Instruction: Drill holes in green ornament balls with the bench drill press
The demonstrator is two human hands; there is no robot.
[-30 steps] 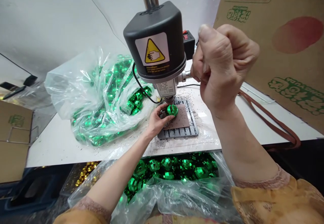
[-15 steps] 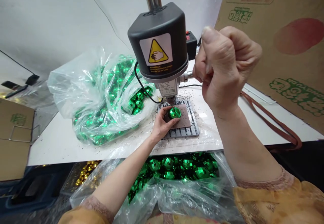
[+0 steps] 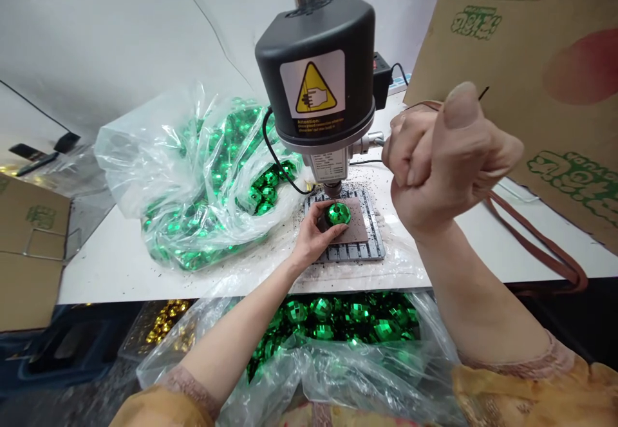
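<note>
My left hand (image 3: 313, 234) pinches a green mirror-faceted ball (image 3: 339, 214) between thumb and fingers. The ball rests on a flat brownish pad (image 3: 356, 230) over the slotted metal base (image 3: 375, 246) of a small bench drill press (image 3: 316, 73). Right above the ball sits the drill chuck (image 3: 333, 189); I cannot make out how far the bit reaches into it. My right hand (image 3: 447, 156) is closed in a fist on the feed lever, beside the lever hub (image 3: 369, 142). Most of the lever is hidden by the fingers.
A clear plastic bag (image 3: 193, 176) of green balls lies left on the white table (image 3: 111, 279). Another open bag (image 3: 328, 362) of them is below the front edge. Cardboard boxes (image 3: 521, 105) stand right and left. Dark shavings surround the base; a brown strap (image 3: 535, 250) lies right.
My right fist has come down relative to the lever hub, still closed. The left hand keeps its hold on the ball under the chuck. The whole view has shifted slightly.
</note>
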